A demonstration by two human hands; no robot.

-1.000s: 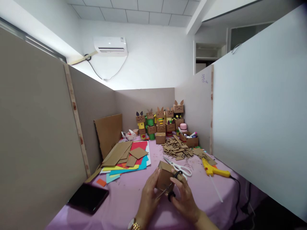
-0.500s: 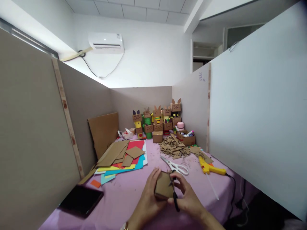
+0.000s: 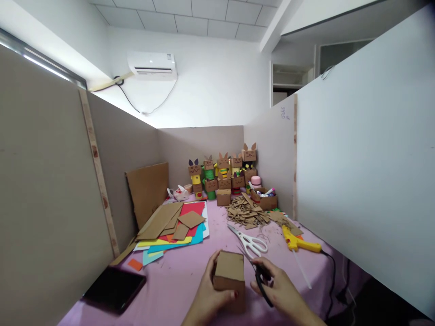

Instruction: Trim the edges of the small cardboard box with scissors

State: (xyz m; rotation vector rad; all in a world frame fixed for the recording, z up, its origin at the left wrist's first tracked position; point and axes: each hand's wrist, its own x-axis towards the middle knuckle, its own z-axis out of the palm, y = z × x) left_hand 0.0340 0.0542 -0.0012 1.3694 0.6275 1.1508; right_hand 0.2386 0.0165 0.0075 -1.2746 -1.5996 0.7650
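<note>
A small cardboard box stands near the front of the table, its flat top facing up. My left hand grips it from the left side, the thumb across its front face. To the right of the box, my right hand holds a pair of black-handled scissors, with the fingers in the handles and the blades pointing up and left. These blades are apart from the box. Just beyond them lies a pair of white-handled scissors on the pink cloth.
A yellow glue gun lies on the right, its cable trailing off the edge. Cardboard scraps are heaped behind. Coloured paper and a black tablet-like object are on the left. Cardboard figures stand at the back.
The black-handled scissors have moved away from the box to the right with my right hand. The box has turned and now stands more upright in my left hand. The view has tilted slightly up.
</note>
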